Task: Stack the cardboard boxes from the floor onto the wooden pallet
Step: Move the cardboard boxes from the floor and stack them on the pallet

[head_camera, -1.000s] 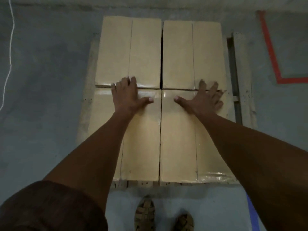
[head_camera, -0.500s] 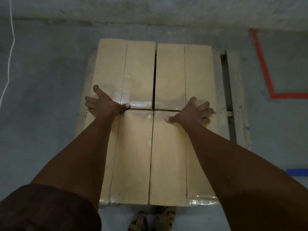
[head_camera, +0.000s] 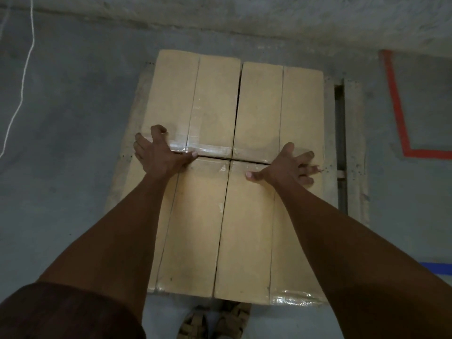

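A white cord [head_camera: 23,77] hangs over the grey floor [head_camera: 61,143] at far left. The left hand [head_camera: 160,152] lies with fingers spread on the left edge of the cardboard boxes [head_camera: 220,182], which sit packed together on the wooden pallet [head_camera: 354,148]. The right hand [head_camera: 291,166] rests flat and spread near their right edge, gripping nothing. Sandals [head_camera: 215,321] show below, perhaps partly under the boxes. Red tape [head_camera: 401,123] marks the floor at right.
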A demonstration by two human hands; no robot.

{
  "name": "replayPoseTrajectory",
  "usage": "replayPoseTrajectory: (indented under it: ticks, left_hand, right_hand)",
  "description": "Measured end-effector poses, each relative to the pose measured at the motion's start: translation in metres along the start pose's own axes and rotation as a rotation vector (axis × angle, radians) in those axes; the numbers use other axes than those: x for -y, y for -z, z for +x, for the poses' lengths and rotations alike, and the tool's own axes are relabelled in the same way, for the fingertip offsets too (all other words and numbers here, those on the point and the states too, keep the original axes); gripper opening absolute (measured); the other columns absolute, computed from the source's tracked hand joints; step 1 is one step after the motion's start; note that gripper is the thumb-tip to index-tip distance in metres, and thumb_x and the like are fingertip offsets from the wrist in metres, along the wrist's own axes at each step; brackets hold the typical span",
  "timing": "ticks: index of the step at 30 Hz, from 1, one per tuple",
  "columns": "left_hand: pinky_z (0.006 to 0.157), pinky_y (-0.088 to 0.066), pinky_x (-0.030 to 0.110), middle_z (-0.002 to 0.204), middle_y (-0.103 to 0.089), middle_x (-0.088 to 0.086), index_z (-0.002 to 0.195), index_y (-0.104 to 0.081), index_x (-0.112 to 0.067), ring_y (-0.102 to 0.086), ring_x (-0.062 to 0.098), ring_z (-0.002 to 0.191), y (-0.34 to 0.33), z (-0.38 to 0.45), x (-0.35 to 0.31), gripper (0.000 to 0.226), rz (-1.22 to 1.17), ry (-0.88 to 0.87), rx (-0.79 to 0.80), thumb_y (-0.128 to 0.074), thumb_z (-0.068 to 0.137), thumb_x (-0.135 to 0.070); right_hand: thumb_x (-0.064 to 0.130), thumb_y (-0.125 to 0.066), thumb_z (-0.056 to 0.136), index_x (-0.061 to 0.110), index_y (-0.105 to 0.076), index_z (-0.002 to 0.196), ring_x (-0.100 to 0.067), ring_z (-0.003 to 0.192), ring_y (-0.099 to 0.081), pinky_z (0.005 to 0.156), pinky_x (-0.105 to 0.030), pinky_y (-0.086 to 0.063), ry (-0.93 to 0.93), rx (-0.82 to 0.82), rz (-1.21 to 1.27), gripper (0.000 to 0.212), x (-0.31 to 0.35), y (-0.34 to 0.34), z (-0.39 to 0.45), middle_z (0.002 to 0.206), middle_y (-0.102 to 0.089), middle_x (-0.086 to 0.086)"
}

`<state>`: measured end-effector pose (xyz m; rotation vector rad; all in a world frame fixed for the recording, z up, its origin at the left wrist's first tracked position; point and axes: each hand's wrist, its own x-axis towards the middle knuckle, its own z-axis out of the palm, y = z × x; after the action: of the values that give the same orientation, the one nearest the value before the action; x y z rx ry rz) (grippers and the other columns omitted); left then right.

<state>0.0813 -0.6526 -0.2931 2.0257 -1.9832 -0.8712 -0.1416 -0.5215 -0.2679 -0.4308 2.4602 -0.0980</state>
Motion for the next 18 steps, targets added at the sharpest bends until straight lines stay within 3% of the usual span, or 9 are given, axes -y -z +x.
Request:
replayPoseTrajectory:
  ticks: [5,8,10,13,16,18]
  left_hand:
    - [0.122,-0.006,0.062,0.163,-0.004,0.03,0.144,-0.034,-0.029,-0.002,0.047,0.153,0.003,-0.004,-0.007,0.1,0.112,-0.009,0.086,-0.086,0.065,-0.062]
    - [0.119,0.004,0.064,0.167,0.009,0.026,0.159,-0.013,-0.032,0.008,0.044,0.155,-0.009,-0.015,-0.02,0.119,0.305,-0.225,0.109,-0.073,0.067,-0.078]
    - [0.121,0.007,0.061,0.169,0.01,0.022,0.162,-0.005,-0.038,0.012,0.041,0.155,-0.025,-0.028,-0.03,0.102,0.39,-0.418,0.124,-0.049,0.082,-0.083]
    - [0.124,0.006,0.059,0.17,0.009,0.016,0.16,-0.008,-0.046,0.013,0.035,0.157,-0.052,-0.049,-0.033,0.07,0.451,-0.59,0.167,-0.015,0.095,-0.072]
    - [0.124,0.007,0.058,0.171,0.008,0.012,0.16,-0.013,-0.048,0.009,0.03,0.158,-0.067,-0.059,-0.024,0.061,0.456,-0.62,0.106,-0.006,0.101,-0.061]
    - [0.124,0.007,0.057,0.171,0.005,0.011,0.159,-0.015,-0.048,0.007,0.028,0.158,-0.071,-0.059,-0.021,0.057,0.445,-0.622,0.076,-0.009,0.103,-0.059]
  right_hand:
    - [0.049,-0.094,0.057,0.025,-0.017,0.151,-0.058,0.145,0.019,0.116,-0.07,-0.003,0.007,0.018,-0.022,0.125,-0.003,0.001,0.0,0.162,0.021,-0.025]
    - [0.051,-0.093,0.058,0.024,-0.013,0.153,-0.056,0.146,0.018,0.117,-0.069,-0.004,-0.009,0.01,-0.031,0.128,-0.004,-0.001,-0.004,0.163,0.021,-0.022]
    - [0.052,-0.092,0.06,0.027,-0.007,0.157,-0.054,0.148,0.018,0.117,-0.069,-0.004,0.021,-0.013,-0.049,0.13,-0.003,-0.003,-0.006,0.164,0.023,-0.019]
    - [0.049,-0.084,0.072,0.039,0.005,0.158,-0.05,0.149,0.021,0.118,-0.067,-0.001,0.241,-0.084,-0.2,0.125,0.003,-0.013,-0.01,0.163,0.03,-0.016]
    - [0.03,-0.065,0.095,0.044,0.01,0.158,-0.045,0.15,0.022,0.12,-0.064,0.001,0.456,-0.053,-0.328,0.098,0.009,-0.029,-0.016,0.164,0.03,-0.008]
    - [0.026,-0.049,0.1,0.044,0.011,0.157,-0.041,0.151,0.024,0.119,-0.064,0.006,0.508,0.003,-0.283,0.085,0.005,-0.041,-0.019,0.165,0.03,-0.003]
